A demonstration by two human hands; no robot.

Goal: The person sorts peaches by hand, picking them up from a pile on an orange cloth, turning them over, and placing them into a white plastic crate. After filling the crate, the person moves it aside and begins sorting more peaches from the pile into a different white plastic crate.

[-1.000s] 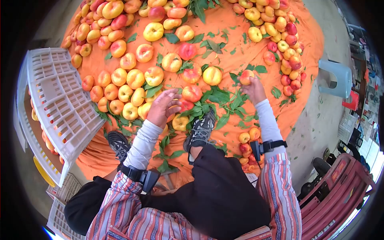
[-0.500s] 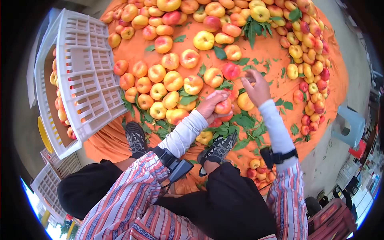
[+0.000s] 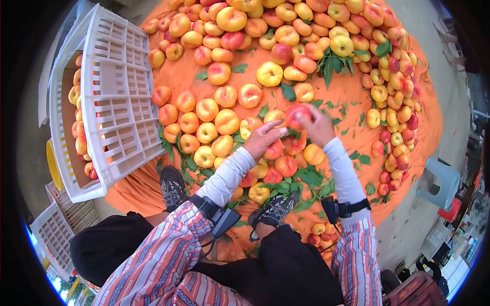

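Observation:
My right hand (image 3: 318,126) has its fingers closed on a red flat nectarine (image 3: 297,117), held just above the pile and slightly blurred. To its left, my left hand (image 3: 263,139) is open, thumb and fingers reaching toward that fruit. No fruit shows in the left hand; another red-orange nectarine (image 3: 273,150) lies right beside its palm. Below both hands sit more red and orange nectarines (image 3: 286,166) with green leaves (image 3: 309,175) among them. A group of yellow-orange nectarines (image 3: 206,133) lies left of my left hand.
A white slatted crate (image 3: 120,92) with fruit inside stands tilted at the left. An orange cloth (image 3: 347,109) spreads under the fruit, with a large heap of nectarines (image 3: 316,20) along its far and right edges. My shoes (image 3: 275,206) rest on the cloth. A blue-grey stool (image 3: 441,178) stands at right.
My left hand has opened and no longer covers a nectarine. My right hand has moved down and left and now grips a red nectarine. The view has shifted slightly.

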